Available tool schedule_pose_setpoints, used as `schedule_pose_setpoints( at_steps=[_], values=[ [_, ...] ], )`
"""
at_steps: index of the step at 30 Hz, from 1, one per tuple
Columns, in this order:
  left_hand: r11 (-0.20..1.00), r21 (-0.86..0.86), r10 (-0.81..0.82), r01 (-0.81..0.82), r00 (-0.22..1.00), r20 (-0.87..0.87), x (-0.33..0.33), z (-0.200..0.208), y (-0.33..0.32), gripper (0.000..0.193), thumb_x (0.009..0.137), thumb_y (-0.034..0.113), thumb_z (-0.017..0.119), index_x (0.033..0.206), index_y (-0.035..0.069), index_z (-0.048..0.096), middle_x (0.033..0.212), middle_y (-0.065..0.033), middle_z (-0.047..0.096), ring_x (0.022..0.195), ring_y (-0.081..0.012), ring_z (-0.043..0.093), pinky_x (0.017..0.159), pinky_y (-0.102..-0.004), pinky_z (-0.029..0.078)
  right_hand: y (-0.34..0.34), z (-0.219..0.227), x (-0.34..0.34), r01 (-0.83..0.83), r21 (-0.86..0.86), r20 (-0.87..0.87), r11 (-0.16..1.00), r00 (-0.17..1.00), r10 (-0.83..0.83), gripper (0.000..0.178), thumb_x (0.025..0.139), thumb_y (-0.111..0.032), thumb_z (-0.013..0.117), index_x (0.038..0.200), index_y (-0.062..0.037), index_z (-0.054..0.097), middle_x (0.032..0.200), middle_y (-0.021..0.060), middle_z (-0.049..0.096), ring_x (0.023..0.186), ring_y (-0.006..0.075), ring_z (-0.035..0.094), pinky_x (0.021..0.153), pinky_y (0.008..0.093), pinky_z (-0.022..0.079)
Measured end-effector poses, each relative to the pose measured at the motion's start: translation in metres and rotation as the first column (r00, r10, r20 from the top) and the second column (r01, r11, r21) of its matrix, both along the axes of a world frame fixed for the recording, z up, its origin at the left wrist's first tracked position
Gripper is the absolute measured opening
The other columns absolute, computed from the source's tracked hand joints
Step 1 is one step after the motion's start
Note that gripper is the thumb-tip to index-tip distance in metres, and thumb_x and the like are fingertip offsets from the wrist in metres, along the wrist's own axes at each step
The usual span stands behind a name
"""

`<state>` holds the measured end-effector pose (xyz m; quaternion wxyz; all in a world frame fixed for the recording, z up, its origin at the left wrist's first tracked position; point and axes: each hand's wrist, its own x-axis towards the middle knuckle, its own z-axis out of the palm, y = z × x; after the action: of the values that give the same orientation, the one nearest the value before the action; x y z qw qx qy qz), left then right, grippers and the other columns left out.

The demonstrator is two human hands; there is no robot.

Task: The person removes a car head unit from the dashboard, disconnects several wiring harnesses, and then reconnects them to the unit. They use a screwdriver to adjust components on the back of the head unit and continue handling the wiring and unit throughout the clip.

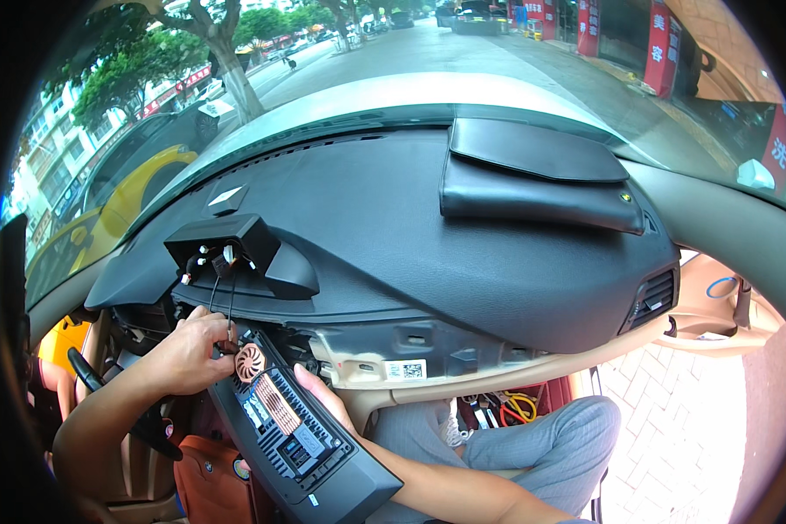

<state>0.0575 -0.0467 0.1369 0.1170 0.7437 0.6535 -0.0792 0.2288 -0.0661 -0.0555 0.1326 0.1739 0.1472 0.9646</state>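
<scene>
A black car head unit (288,419) is tilted across my lap side, its back facing up. On that back are a copper-coloured fan (250,361) and a ribbed heat sink. My right hand (323,395) grips the unit along its right edge, the fingers beneath hidden. At its upper end, my left hand (199,345) pinches a dark cable plug (227,347) close to the fan. Thin black cables (232,301) run from there up to the dashboard opening (214,247), where several white connectors (229,252) hang loose. Whether the plug is seated is hidden by my fingers.
A black leather pouch (537,179) lies on the dashboard (375,205). Bare metal bracing shows below it. The steering wheel (140,419) is at left, beside a brown leather item (214,476). Yellow-handled pliers (520,408) lie among tools near my grey-trousered legs (541,445). The right door stands open.
</scene>
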Motion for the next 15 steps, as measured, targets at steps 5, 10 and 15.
schedule_pose_setpoints(
  at_steps=[5, 10, 15],
  values=[
    [0.998, -0.027, -0.059, 0.06, 0.998, 0.011, -0.001, 0.012, 0.001, 0.025, 0.085, 0.025, 0.075, 0.1, 0.005, 0.072, 0.099, -0.0125, 0.072, 0.109, -0.034, 0.062, 0.099, -0.0452, 0.05, -0.003, 0.002, 0.004, -0.011, 0.021, 0.022, 1.0, 1.0, 0.011, 0.074, 0.107, -0.067, 0.047, 0.146, -0.0055, 0.058, 0.125, 0.0248, 0.069, 0.102, 0.0449, 0.074, 0.091, 0.0719, 0.06],
    [0.931, 0.037, -0.331, 0.363, 0.881, -0.337, -0.008, 0.009, 0.0, 0.023, 0.088, 0.031, 0.077, 0.09, 0.009, 0.076, 0.092, -0.0065, 0.069, 0.106, -0.0281, 0.064, 0.089, -0.0413, 0.049, 0.001, 0.003, 0.003, -0.055, 0.024, -0.236, 0.998, 0.97, 0.059, 0.078, 0.107, -0.067, 0.045, 0.154, -0.0052, 0.051, 0.142, 0.027, 0.062, 0.119, 0.0517, 0.068, 0.102, 0.073, 0.053],
    [0.992, -0.012, -0.129, 0.129, 0.991, 0.03, -0.014, -0.008, 0.005, 0.029, 0.089, 0.029, 0.073, 0.1, 0.002, 0.068, 0.103, -0.0174, 0.069, 0.111, -0.0407, 0.062, 0.095, -0.0501, 0.053, -0.003, 0.005, 0.006, -0.099, -0.044, -0.173, 0.994, 0.981, 0.09, 0.093, 0.101, -0.075, 0.048, 0.162, -0.0058, 0.042, 0.154, 0.0289, 0.055, 0.131, 0.0577, 0.06, 0.117, 0.0791, 0.034]
  ],
)
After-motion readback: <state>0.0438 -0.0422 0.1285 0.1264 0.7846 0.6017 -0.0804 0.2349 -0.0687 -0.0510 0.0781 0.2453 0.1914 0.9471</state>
